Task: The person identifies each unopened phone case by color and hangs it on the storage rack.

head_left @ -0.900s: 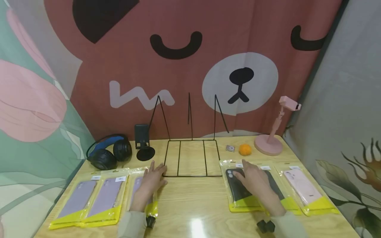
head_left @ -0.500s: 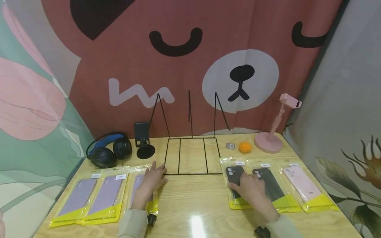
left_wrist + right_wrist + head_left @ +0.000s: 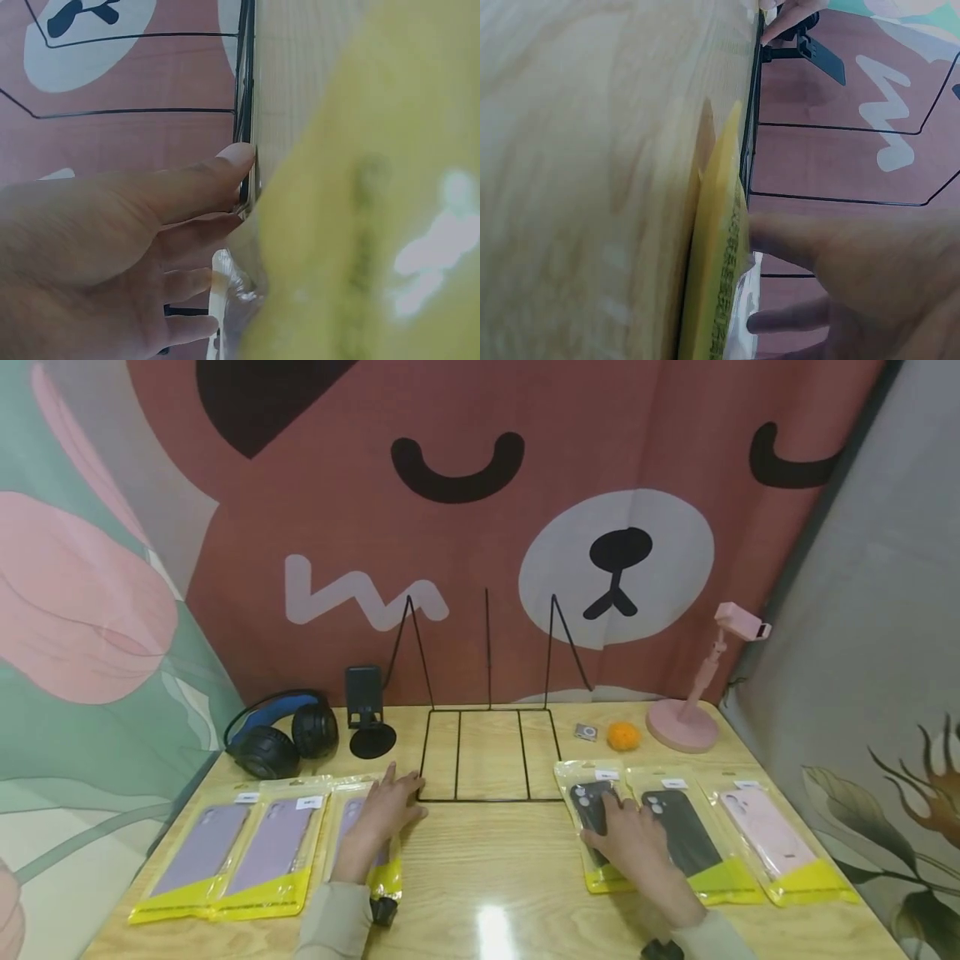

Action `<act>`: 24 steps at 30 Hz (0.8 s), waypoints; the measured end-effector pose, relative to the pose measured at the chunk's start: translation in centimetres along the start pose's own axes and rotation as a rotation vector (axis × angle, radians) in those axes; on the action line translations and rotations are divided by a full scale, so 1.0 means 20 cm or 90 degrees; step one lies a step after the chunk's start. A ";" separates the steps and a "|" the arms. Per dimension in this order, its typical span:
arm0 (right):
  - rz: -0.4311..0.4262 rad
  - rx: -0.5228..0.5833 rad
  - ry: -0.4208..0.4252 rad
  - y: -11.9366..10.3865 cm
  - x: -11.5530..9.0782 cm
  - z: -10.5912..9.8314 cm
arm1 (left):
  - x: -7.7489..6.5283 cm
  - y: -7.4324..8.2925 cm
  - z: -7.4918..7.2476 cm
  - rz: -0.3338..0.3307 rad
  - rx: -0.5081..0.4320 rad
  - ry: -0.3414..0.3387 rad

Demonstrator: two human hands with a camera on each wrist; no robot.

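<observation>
In the head view my left hand (image 3: 384, 814) rests with fingers spread over the upper end of a bagged purple phone case (image 3: 351, 814). Its thumb and index finger lie by the front left corner of a black wire rack (image 3: 491, 800); in the left wrist view the thumb tip touches the wire (image 3: 244, 112). My right hand (image 3: 637, 843) lies on a bagged black phone case (image 3: 588, 806), fingers bent loosely and thumb by its left side. In the right wrist view the thumb and fingertips touch the yellow-ended bag (image 3: 720, 277); its underside is hidden.
Two more bagged purple cases (image 3: 272, 847) lie at left. Another bagged black case (image 3: 686, 835) and a pink one (image 3: 772, 835) lie at right. Headphones (image 3: 285, 739), a phone stand (image 3: 367, 714), a small clip player (image 3: 586, 732), an orange ball (image 3: 623, 736) and a pink stand (image 3: 682, 724) line the back.
My right hand has drawn back from the upper end of the black case's bag, and its fingers have bent over the case. The left hand stays in place. The head view has shifted slightly.
</observation>
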State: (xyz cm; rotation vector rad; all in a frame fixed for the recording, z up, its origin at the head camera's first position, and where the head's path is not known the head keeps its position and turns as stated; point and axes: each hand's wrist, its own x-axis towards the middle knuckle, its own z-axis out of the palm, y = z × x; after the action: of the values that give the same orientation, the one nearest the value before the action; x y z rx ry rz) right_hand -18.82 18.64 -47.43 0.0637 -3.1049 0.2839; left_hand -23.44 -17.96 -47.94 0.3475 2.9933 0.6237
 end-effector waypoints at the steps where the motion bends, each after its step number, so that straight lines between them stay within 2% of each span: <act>1: -0.002 0.008 0.003 0.00 0.00 0.00 | 0.00 0.00 0.00 -0.002 -0.004 0.000; 13: -0.002 0.217 -0.019 0.09 0.07 -0.01 | 0.00 0.00 0.01 -0.013 -0.028 0.020; 16: -0.043 0.259 0.001 0.11 0.07 -0.07 | 0.01 0.00 0.01 -0.012 -0.025 0.023; 19: -0.106 0.297 0.063 0.10 0.07 -0.16 | 0.01 0.01 0.01 -0.013 -0.027 0.029; 21: -0.152 0.332 0.107 0.07 0.06 -0.22 | 0.01 0.01 0.01 -0.013 -0.026 0.037; 24: -0.213 0.418 0.132 -0.03 0.03 -0.32 | 0.02 0.01 0.01 -0.012 -0.020 0.046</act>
State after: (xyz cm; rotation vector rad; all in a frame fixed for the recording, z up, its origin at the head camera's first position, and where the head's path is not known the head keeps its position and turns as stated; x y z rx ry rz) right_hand -19.34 19.15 -41.11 0.5147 -2.6006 1.1803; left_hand -23.74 -17.66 -48.11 0.3009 3.0480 0.6943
